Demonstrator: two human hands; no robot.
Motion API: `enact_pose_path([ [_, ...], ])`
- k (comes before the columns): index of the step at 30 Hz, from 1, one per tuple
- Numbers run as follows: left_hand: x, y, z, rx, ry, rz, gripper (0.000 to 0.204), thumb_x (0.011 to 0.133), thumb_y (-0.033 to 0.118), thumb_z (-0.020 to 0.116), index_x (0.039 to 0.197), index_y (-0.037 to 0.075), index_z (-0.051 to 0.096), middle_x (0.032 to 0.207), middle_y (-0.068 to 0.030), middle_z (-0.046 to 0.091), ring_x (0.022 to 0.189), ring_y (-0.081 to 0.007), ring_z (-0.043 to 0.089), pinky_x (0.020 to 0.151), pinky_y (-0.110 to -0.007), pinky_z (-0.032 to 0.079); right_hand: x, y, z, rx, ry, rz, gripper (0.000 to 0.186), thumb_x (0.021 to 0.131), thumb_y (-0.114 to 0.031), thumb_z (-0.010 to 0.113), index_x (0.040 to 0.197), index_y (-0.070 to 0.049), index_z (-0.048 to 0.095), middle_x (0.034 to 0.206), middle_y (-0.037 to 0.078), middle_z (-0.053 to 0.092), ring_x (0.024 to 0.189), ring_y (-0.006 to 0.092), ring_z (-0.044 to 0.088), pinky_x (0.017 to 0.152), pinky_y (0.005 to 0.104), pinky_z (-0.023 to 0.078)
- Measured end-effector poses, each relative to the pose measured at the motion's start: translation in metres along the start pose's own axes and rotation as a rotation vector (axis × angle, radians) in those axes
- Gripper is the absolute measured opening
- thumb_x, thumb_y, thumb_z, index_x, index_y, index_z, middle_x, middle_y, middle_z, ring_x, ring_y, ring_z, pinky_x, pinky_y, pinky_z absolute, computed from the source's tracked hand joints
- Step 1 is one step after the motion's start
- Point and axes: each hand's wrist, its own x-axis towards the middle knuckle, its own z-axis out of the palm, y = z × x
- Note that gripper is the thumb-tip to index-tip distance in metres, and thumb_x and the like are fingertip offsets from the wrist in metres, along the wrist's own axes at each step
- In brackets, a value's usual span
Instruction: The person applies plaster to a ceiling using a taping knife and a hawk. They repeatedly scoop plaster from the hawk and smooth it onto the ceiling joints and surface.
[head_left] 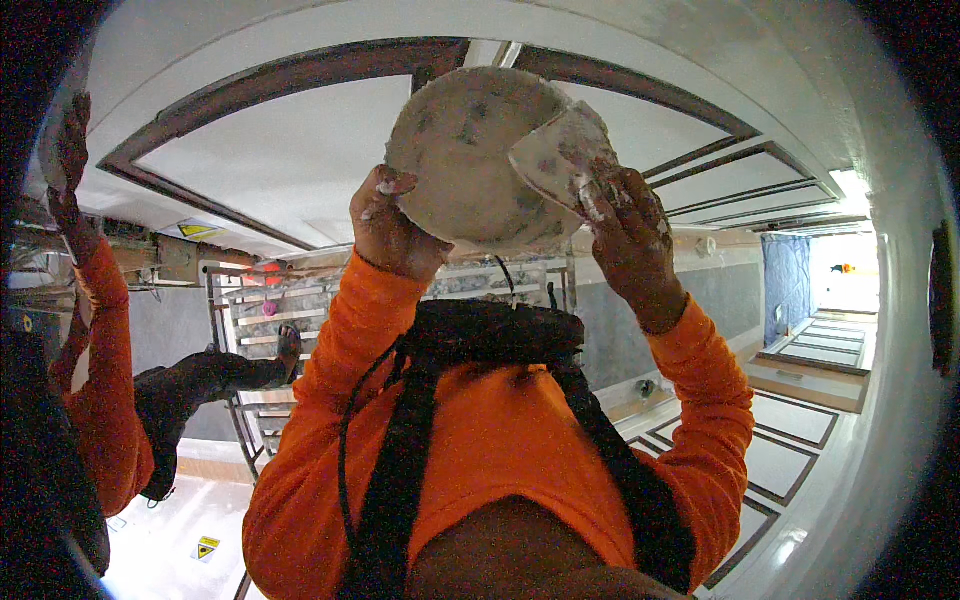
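A round, flat disc (455,165), grey-beige with darker smudges, is held up in front of me at the upper middle. My left hand (395,220) grips its left edge with the thumb over the face, white residue on the fingers. My right hand (630,235) is closed on a flat, white-smeared scraper-like piece (550,150), which lies against the disc's right side. That hand's fingers are coated in white powder or paste; exactly where the piece's edges end is hard to make out.
White panels (260,150) with dark frames span above. At left, a co-worker's orange sleeve (105,350) rises to a raised hand, a dark-trousered leg beside a metal slatted frame (250,340). A grey strip (680,320) runs right toward a bright opening with a blue sheet (785,285).
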Motion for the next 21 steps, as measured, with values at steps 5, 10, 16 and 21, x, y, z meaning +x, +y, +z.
enact_pose_path([
  [5, -0.005, 0.001, -0.004, -0.062, 0.004, 0.013, 0.057, 0.077, 0.027, 0.053, 0.129, 0.005, 0.050, 0.128, -0.0180, 0.054, 0.115, -0.0386, 0.054, 0.097, -0.055, 0.045, 0.000, 0.037, 0.000, -0.095, -0.022, 0.128, 0.048, 0.073, 0.008, 0.054, 0.119, -0.004, 0.058, 0.123, 0.015, 0.059, 0.108, 0.0337, 0.056, 0.095, 0.0412, 0.046],
  [10, -0.008, 0.013, 0.006, -0.002, 0.088, -0.022, 0.052, 0.080, 0.021, 0.051, 0.130, 0.009, 0.049, 0.124, -0.0135, 0.057, 0.115, -0.0321, 0.055, 0.091, -0.052, 0.050, 0.047, 0.067, -0.060, -0.279, 0.129, -0.079, 0.049, 0.075, 0.005, 0.059, 0.123, -0.006, 0.055, 0.115, 0.012, 0.061, 0.096, 0.0306, 0.059, 0.087, 0.0414, 0.048],
  [16, 0.008, 0.000, 0.025, 0.249, -0.194, -0.018, 0.048, 0.085, 0.026, 0.054, 0.129, 0.006, 0.049, 0.121, -0.0128, 0.058, 0.112, -0.0311, 0.057, 0.093, -0.049, 0.050, 0.110, 0.038, -0.081, -0.322, -0.243, -0.343, 0.038, 0.078, -0.005, 0.059, 0.114, -0.018, 0.063, 0.103, 0.009, 0.063, 0.090, 0.0263, 0.062, 0.075, 0.0389, 0.053],
  [21, 0.022, -0.005, 0.027, 0.210, -0.123, -0.157, 0.043, 0.088, 0.030, 0.054, 0.124, 0.005, 0.053, 0.114, -0.0105, 0.062, 0.108, -0.0278, 0.060, 0.092, -0.047, 0.050, 0.129, 0.024, -0.052, -0.366, -0.672, -0.331, 0.022, 0.076, -0.011, 0.060, 0.096, -0.014, 0.067, 0.088, 0.012, 0.064, 0.087, 0.0282, 0.064, 0.073, 0.0414, 0.053],
])
